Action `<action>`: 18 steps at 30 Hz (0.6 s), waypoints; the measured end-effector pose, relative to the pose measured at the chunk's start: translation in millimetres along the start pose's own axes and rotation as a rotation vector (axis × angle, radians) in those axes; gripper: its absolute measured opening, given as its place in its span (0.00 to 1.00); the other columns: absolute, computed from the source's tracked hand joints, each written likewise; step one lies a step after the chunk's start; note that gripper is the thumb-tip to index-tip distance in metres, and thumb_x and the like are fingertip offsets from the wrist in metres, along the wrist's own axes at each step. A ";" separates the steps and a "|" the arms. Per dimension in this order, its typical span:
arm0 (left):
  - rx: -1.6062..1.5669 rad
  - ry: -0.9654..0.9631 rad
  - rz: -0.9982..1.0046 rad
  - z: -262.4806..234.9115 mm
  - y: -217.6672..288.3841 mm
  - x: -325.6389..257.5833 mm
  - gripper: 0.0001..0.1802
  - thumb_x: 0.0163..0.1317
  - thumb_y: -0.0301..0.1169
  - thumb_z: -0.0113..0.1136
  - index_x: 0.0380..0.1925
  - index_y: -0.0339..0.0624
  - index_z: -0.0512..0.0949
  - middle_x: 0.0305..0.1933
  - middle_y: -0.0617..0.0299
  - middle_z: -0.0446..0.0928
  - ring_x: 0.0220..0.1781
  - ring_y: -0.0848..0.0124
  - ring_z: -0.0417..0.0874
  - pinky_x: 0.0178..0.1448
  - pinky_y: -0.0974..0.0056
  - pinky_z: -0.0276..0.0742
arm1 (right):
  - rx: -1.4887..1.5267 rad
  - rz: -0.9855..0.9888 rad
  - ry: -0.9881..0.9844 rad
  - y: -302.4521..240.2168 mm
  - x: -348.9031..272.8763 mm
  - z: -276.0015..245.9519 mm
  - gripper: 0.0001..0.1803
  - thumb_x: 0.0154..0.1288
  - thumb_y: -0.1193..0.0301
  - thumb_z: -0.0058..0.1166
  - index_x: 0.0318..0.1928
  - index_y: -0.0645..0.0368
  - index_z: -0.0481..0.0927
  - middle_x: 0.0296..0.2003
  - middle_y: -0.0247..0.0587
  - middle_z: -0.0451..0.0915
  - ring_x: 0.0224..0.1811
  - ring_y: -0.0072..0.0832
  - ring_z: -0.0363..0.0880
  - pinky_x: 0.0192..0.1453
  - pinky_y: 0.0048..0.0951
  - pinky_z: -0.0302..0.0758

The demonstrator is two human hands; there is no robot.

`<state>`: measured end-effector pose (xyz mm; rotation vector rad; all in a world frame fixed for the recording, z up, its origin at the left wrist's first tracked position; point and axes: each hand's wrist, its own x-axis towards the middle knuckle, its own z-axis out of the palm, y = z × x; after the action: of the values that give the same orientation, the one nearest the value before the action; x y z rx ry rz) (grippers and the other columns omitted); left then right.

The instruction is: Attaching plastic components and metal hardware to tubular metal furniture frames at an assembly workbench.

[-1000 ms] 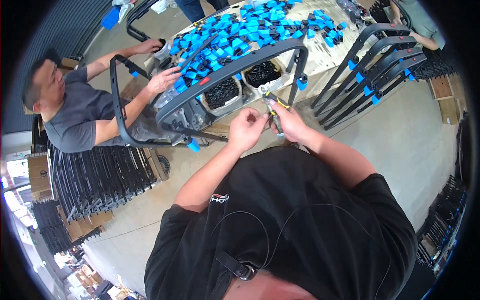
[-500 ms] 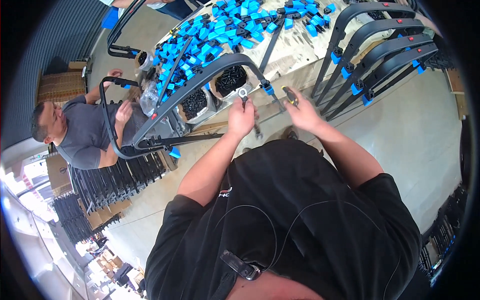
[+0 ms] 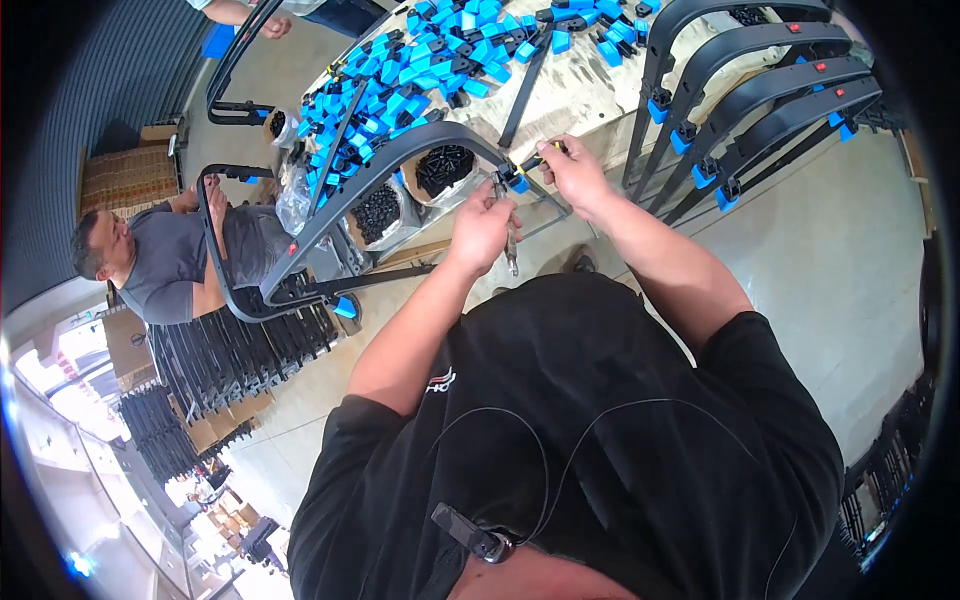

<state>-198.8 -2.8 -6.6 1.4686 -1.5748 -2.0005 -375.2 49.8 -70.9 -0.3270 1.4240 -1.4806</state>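
At the curved black frame (image 3: 400, 165), our right hand (image 3: 572, 172) grips a yellow-handled tool (image 3: 535, 160); our left hand (image 3: 482, 225) clamps a metal tool (image 3: 511, 245). Misalignment risks slipping off the blue clip (image 3: 517, 183).

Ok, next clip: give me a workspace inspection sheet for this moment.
Surface: workbench, pale top, crowded.
Job's things: curved black frame bar with blue end clip; yellow-handled tool; slim metal tool.
Clutter: blue clips; tubs of black screws.
Grippers: left hand grips slim metal tool; right hand grips yellow-handled tool.
Cables: thin black wire on shirt.
Surroundings: seated person; stacked black frames.
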 end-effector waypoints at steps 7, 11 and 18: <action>-0.226 -0.110 -0.112 -5.9 22.2 3.8 0.15 0.69 0.28 0.59 0.52 0.32 0.72 0.35 0.58 0.79 0.32 0.70 0.82 0.33 0.64 0.80 | 0.036 0.046 0.028 9.4 12.8 -1.7 0.16 0.76 0.59 0.55 0.51 0.59 0.75 0.31 0.35 0.77 0.27 0.18 0.70 0.31 0.23 0.67; -0.380 -0.167 -0.161 -13.8 30.1 3.6 0.08 0.69 0.31 0.61 0.40 0.37 0.78 0.35 0.60 0.80 0.34 0.69 0.82 0.37 0.63 0.77 | 0.046 0.048 0.025 9.2 14.7 2.4 0.16 0.75 0.60 0.56 0.48 0.61 0.76 0.29 0.34 0.76 0.28 0.19 0.72 0.32 0.25 0.70; -0.287 -0.150 -0.126 -7.2 19.1 5.7 0.11 0.66 0.27 0.63 0.46 0.35 0.77 0.36 0.59 0.81 0.36 0.69 0.83 0.38 0.63 0.78 | -0.130 -0.088 -0.116 22.3 39.5 -19.9 0.19 0.74 0.57 0.56 0.51 0.60 0.75 0.29 0.37 0.78 0.28 0.21 0.74 0.31 0.26 0.71</action>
<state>-203.5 -18.8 6.3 1.3640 -1.2049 -2.3412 -397.9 35.3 -112.4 -0.5541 1.4307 -1.4185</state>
